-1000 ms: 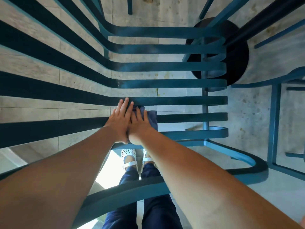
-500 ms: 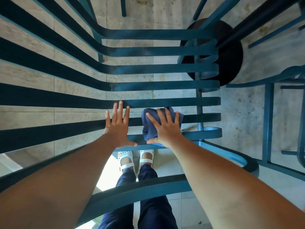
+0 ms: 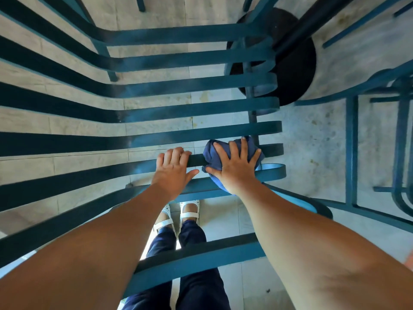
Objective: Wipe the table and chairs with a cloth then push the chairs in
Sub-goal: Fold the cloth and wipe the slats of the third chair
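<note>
Most of the view is filled by the slatted seat and back of a teal metal chair [image 3: 178,86], seen from directly above; its flat bars are spread across the picture, bent at the left where the back rises and curled under at the right, at the seat's front edge. Through the gaps between the slats a pale tiled floor [image 3: 312,142] is seen. A second teal chair frame [image 3: 353,153] is stood at the right edge, just beside the first, and parts of more teal frames are visible along the top edge. Under the curled slat ends a round black table base [image 3: 297,63] is set on the floor, with a dark post rising from it toward the upper right; the table top itself is not shown. Two bare forearms are stretched down over a curved teal rail near the bottom of the view. Below the slats, dark blue trousers [image 3: 196,287] and white perforated shoes [image 3: 190,211] are seen on the tiles. A bunched dark blue cloth [image 3: 212,153] is pressed onto the nearest slats close to their curled ends by the right hand [image 3: 234,166], whose fingers are spread flat over it with the thumb at its left side. Just to its left, and apart from the cloth, the left hand [image 3: 172,171] is curled over one slat, fingertips wrapped across the bar's far edge and thumb held out toward the cloth.
</note>
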Motion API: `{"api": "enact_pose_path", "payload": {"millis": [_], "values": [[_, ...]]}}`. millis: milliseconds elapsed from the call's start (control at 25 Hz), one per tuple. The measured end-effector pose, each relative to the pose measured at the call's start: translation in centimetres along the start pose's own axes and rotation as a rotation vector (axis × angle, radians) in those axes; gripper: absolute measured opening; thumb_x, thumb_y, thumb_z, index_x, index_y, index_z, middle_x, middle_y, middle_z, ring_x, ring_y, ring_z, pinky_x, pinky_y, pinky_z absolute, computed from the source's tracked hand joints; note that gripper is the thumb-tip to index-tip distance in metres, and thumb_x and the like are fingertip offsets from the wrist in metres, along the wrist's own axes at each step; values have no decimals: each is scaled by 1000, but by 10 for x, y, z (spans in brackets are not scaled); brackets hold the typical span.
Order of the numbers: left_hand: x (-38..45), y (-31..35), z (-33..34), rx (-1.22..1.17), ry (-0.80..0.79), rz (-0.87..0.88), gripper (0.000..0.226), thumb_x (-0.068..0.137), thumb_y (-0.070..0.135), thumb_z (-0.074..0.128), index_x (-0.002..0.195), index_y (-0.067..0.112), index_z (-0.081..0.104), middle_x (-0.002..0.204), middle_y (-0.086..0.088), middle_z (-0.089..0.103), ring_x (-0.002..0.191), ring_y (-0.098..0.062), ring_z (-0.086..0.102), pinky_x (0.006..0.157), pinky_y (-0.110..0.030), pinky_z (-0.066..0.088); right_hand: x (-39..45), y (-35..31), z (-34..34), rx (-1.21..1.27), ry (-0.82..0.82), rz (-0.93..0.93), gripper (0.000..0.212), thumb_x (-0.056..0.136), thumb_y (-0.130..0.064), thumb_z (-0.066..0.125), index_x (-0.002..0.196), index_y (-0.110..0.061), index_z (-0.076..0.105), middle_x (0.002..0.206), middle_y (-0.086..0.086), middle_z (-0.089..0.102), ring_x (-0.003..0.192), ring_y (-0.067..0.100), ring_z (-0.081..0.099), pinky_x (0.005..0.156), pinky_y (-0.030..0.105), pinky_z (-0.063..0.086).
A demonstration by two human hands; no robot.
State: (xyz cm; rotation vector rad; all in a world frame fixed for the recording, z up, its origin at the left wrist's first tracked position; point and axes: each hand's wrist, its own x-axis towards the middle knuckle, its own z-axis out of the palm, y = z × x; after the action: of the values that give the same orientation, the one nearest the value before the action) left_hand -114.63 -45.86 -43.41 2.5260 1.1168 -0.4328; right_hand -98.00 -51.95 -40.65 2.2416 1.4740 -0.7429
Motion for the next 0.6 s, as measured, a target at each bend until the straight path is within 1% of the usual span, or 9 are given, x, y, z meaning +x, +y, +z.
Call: {"api": "enact_pose_path", "payload": {"millis": [40,120,200,280,360,400,480,560,600], "values": [[2,-1,1,-18,19,0,58,87,52,29,105,8,61,96,-12,60,86,-32,56,78,-42,46,1,6,-1,7,-1,12,75,82,-73,35,146,-41,13,154,3,13,143,33,-9,106,66,-6],[6,-3,1,-61,26,-13,55,87,51,29,99,7,61,87,-12,61,77,-32,58,71,-41,48,2,16,-3,24,-10,38,75,81,-73,36,146,-42,15,154,3,11,143,33,-11,105,66,-7],[7,-3,3,-76,32,-12,58,88,54,27,100,8,60,89,-12,62,80,-33,57,74,-43,47,1,28,-4,37,-8,72,73,81,-73,36,145,-42,18,155,2,11,142,32,-12,105,66,-8],[6,-2,-1,-104,-13,-63,62,88,62,26,106,11,57,100,-9,60,92,-32,54,82,-44,41,1,38,-5,67,-7,116,70,81,-74,35,143,-42,23,155,1,9,142,30,-13,106,65,-8],[12,5,-6,-84,-80,-138,63,87,67,28,113,15,52,111,-6,55,104,-28,48,89,-42,34,5,37,-4,114,-3,201,64,83,-72,33,138,-41,30,154,1,8,142,31,-15,106,66,-7],[17,12,-8,-59,-84,-142,63,87,67,28,115,16,50,113,-4,54,106,-27,46,90,-41,32,6,29,-4,141,5,262,61,85,-70,32,137,-38,32,155,2,7,141,32,-16,107,66,-5],[28,31,-10,-41,-87,-54,56,90,62,31,117,16,48,117,-4,53,109,-26,45,90,-39,29,9,10,-2,233,31,412,61,89,-65,29,141,-33,29,157,6,-4,141,35,-20,108,66,-2],[35,45,-7,-94,-59,44,47,92,51,36,120,15,49,117,-5,54,109,-27,46,90,-39,29,11,-6,0,355,77,521,66,91,-61,33,148,-30,19,156,11,-16,139,40,-21,110,64,0],[36,47,-6,-111,-31,63,47,91,49,37,119,14,51,115,-6,55,107,-28,48,89,-40,30,13,-10,1,389,106,555,68,91,-59,35,148,-28,17,156,13,-18,139,42,-20,110,63,0]]}}
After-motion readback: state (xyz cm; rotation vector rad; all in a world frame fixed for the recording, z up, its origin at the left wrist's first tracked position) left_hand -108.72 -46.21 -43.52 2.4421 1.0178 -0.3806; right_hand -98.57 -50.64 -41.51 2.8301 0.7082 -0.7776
